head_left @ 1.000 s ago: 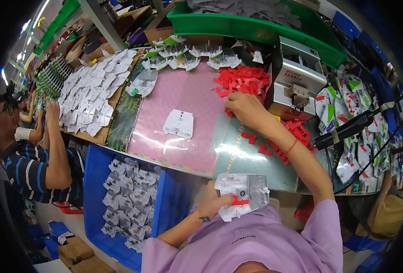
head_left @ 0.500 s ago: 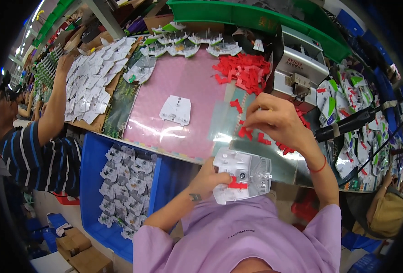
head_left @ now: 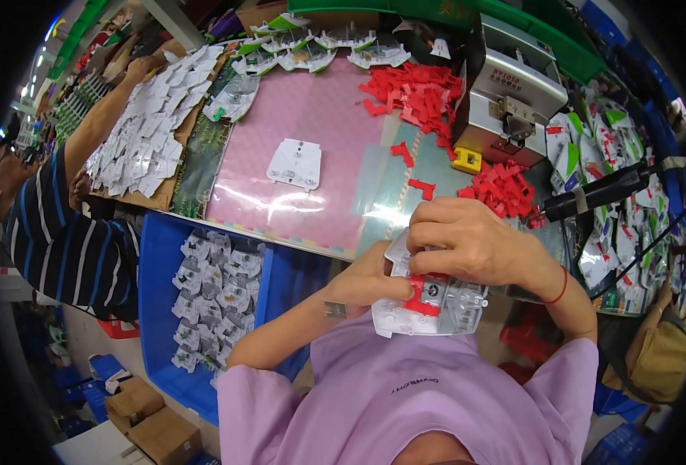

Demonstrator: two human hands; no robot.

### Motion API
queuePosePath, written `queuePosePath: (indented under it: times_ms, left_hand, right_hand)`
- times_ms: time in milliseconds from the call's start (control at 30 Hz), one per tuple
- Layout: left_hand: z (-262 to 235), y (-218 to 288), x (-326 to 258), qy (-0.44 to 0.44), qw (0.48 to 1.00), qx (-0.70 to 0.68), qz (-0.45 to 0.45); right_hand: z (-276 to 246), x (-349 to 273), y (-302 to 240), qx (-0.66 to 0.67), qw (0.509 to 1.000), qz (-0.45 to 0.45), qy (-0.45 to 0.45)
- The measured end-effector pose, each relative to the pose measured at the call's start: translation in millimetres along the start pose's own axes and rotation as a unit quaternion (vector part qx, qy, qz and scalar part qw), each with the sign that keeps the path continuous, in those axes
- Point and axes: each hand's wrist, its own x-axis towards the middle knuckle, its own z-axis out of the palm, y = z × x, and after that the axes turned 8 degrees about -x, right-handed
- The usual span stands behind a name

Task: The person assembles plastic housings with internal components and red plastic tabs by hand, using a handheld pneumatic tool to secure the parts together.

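Both hands at one white shell by the desk's near edge

Through the head camera I have the white shell in front of the wearer's purple shirt, just by the near edge of the desk. The left hand has its grip clamped on the shell's left side, with the thumb reaching over to a red clip on the upper face. The right hand is bent over the shell's far side, fingers curled down; from my angle its fingertips are partly hidden, so I cannot tell whether that grip has anything in it.

Beyond the right hand, a loose red piece lies on the desk, and another is a little farther off. I see one heap of red clips on the far side and a second heap to the right, near a yellow block. The block is at the near foot of a silver machine.

Left of these, a white plate lies flat on the pink part of the desk. At the near left, a blue bin holds rows of white parts.
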Motion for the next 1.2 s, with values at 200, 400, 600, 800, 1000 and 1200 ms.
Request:
queuePosePath:
  times_ms: [200,400,600,800,1000,1200]
  left_hand:
    - [-8.5,1.0,1.9,-0.003,1.000,0.022,0.018]
    - [-20.6,-7.2,-1.5,-0.004,1.000,-0.016,0.025]
    - [-27.8,-18.8,-6.0,0.044,0.996,-0.070,0.041]
    - [-33.6,-33.0,-16.4,0.039,0.991,-0.110,0.064]
    - [-32.7,-44.9,-15.9,0.052,0.991,-0.092,0.082]
    - [-30.6,-43.2,-18.0,0.055,0.991,-0.081,0.093]
  right_hand:
    - [-2.3,5.9,1.7,-0.029,1.000,-0.009,-0.003]
    - [3.4,12.9,2.6,-0.019,1.000,-0.008,-0.017]
    - [19.4,21.8,17.0,0.092,0.994,0.018,-0.057]
    - [36.6,56.4,73.9,0.212,0.947,0.242,0.025]
    - [87.3,93.8,122.4,0.067,0.949,0.297,0.081]
    - [94.1,91.4,125.2,0.166,0.938,0.298,0.056]
